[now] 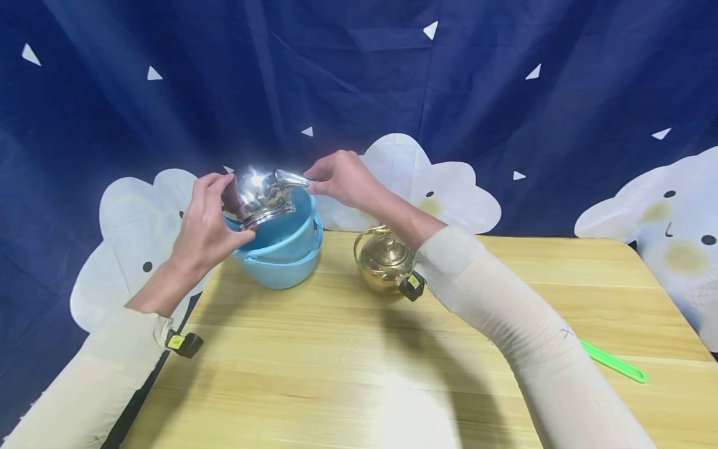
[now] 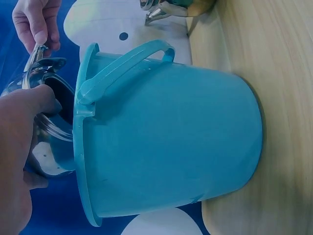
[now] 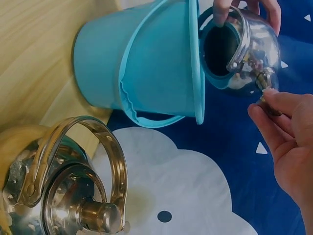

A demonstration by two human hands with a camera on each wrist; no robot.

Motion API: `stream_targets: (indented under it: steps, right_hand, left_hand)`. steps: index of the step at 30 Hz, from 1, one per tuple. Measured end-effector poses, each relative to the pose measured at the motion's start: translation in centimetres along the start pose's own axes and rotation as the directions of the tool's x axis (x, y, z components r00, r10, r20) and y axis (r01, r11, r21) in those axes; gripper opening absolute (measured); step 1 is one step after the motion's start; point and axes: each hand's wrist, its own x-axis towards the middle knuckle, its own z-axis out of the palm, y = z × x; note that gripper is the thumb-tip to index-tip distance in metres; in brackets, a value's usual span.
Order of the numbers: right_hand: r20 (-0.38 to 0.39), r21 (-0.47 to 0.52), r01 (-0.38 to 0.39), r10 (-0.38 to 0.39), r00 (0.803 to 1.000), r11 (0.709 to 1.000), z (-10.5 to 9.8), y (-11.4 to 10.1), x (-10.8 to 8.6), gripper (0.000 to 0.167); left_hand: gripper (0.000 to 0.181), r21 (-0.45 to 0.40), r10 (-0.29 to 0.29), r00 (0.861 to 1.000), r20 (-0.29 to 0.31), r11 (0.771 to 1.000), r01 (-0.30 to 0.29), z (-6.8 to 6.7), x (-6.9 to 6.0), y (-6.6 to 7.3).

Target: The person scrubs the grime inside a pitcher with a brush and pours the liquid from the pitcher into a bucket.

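Observation:
A shiny silver kettle (image 1: 258,190) is held tipped over, its open mouth facing down into a light blue bucket (image 1: 280,274). My left hand (image 1: 204,227) grips the kettle's body from the left; in the left wrist view the thumb lies at the rim of the mouth. At the kettle's other side, my right hand (image 1: 343,179) pinches the spout (image 3: 266,81) between thumb and fingers. The right wrist view shows the kettle's dark inside and its handle lying against the body. Whether anything pours out cannot be seen.
A gold kettle (image 1: 384,260) with its lid on and handle raised stands right of the bucket, partly behind my right forearm. A green plastic strip (image 1: 614,362) lies at the right of the wooden table (image 1: 314,374). A blue curtain (image 1: 359,68) with clouds hangs behind.

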Motion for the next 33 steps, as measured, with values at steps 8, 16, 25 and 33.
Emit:
stream_targets:
  steps: [8, 16, 25, 33]
  right_hand:
    - [-0.011, -0.006, 0.018, -0.018, 1.000, 1.000, 0.00, -0.09, -0.13, 0.029]
    - [-0.018, -0.003, 0.036, -0.036, 0.999, 0.999, -0.02, -0.02, -0.30, 0.030]
    - [-0.042, -0.006, 0.063, -0.063, 0.997, 0.998, -0.13, -0.07, -0.35, 0.029]
    - [-0.061, -0.008, 0.081, -0.081, 0.995, 0.997, -0.11, -0.30, -0.41, 0.030]
  left_hand:
    - [0.103, 0.011, 0.025, 0.999, -0.035, 1.000, -0.025, 0.10, -0.14, -0.24]
    - [0.101, 0.029, 0.092, 0.991, -0.095, 0.996, -0.090, 0.33, -0.14, -0.31]
    - [0.102, 0.045, 0.131, 0.982, -0.137, 0.991, -0.126, 0.44, -0.09, -0.34]
    - [0.098, 0.056, 0.165, 0.972, -0.169, 0.986, -0.158, 0.17, 0.12, -0.52]
